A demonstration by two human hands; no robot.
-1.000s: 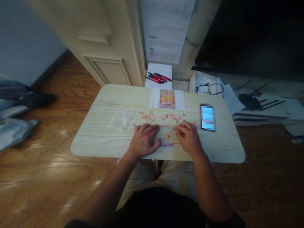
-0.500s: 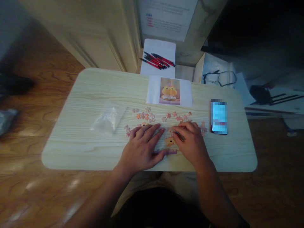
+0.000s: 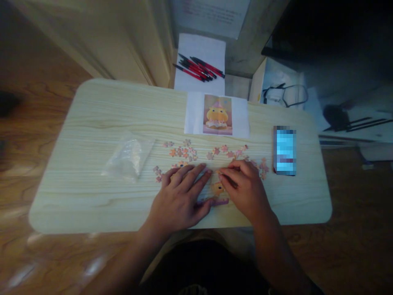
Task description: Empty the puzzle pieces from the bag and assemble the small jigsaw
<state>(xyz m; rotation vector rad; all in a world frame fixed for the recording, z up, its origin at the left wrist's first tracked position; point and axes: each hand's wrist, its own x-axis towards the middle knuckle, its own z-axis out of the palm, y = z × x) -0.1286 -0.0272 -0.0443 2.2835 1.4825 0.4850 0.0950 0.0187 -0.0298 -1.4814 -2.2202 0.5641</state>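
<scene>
My left hand point(image 3: 181, 194) lies flat on the table with its fingers spread, covering part of the puzzle. Between my hands shows a joined orange puzzle section point(image 3: 217, 188) with a dark eye. A purple edge strip point(image 3: 220, 201) runs below it, by my left thumb. The thumb and forefinger of my right hand point(image 3: 242, 184) pinch a small orange puzzle piece point(image 3: 219, 172) at the upper side of that section. Loose pink and orange puzzle pieces point(image 3: 185, 152) lie beyond my left hand. More loose pieces point(image 3: 231, 154) are scattered above and right of my right hand.
A paper point(image 3: 194, 119) with a printed cartoon picture lies at the table's far edge. To the left is a clear plastic bag point(image 3: 127, 157); a phone point(image 3: 285, 151) lies to the right. Red and black pens point(image 3: 199, 69) rest on white paper behind the table point(image 3: 76, 196).
The camera view has shifted a little, so the table appears larger and lower. My left hand stays flat; the right fingertips still pinch near the same place on the puzzle.
</scene>
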